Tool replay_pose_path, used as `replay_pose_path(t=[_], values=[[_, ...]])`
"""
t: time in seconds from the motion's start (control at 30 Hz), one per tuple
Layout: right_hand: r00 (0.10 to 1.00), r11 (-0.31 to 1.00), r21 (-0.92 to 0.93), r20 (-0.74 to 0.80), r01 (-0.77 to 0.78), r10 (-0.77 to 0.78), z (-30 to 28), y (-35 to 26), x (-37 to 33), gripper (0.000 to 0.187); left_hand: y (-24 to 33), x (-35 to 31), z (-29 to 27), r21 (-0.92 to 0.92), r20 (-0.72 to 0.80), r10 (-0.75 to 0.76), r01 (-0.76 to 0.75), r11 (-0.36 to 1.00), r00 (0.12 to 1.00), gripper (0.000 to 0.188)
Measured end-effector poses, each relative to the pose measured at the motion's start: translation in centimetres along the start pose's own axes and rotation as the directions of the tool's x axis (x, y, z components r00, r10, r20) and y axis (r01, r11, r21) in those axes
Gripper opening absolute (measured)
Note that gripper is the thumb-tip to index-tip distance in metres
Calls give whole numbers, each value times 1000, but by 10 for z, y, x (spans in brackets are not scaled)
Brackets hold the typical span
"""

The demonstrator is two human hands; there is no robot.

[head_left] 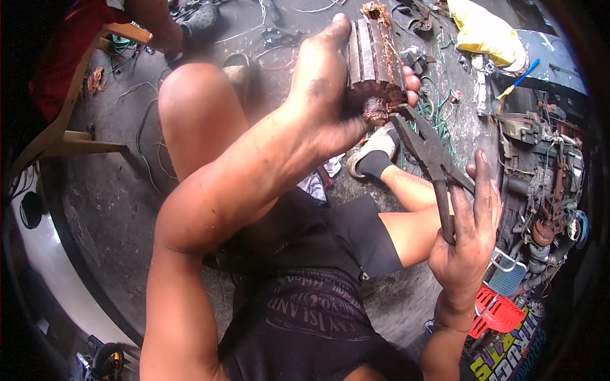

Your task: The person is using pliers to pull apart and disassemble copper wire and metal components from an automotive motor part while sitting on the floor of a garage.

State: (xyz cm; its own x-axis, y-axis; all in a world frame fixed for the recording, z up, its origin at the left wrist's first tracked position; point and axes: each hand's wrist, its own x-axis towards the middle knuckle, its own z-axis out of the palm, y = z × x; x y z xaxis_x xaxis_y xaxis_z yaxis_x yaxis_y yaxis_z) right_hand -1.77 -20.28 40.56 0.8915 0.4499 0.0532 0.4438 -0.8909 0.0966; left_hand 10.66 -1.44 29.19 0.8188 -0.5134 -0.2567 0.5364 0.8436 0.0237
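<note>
Slotted metal core (373, 54) at the upper centre of the frame, held in my left hand (321, 79).
I judged the core heavy and rigid, its copper wire (375, 11) bendable, the ribbed body the surest hold. My left fingers curled behind it, thumb along its left side. My right hand (465, 244), fingers loosely extended, held pliers (431, 155), handles parted, tips at the core's lower end; whether they gripped anything, I could not tell.
</note>
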Motion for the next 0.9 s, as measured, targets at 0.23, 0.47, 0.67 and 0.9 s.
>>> replay_pose_path(t=[0.23,0.47,0.67,0.9], values=[[999,1000,29,-35,11,-10,4,-1,5,57,-2,3,-3,-40,1,30,-30,999,1000,64],[999,967,251,3,-52,53,3,-4,1,54,7,1,-25,121,61,-7,0,993,998,70],[980,692,697,180,-190,88,11,-9,-10,50,13,-11,11,124,106,412,-424,897,905,64],[896,152,903,355,-403,268,22,-15,-18,35,18,-22,29,107,150,469,-486,867,870,71]])
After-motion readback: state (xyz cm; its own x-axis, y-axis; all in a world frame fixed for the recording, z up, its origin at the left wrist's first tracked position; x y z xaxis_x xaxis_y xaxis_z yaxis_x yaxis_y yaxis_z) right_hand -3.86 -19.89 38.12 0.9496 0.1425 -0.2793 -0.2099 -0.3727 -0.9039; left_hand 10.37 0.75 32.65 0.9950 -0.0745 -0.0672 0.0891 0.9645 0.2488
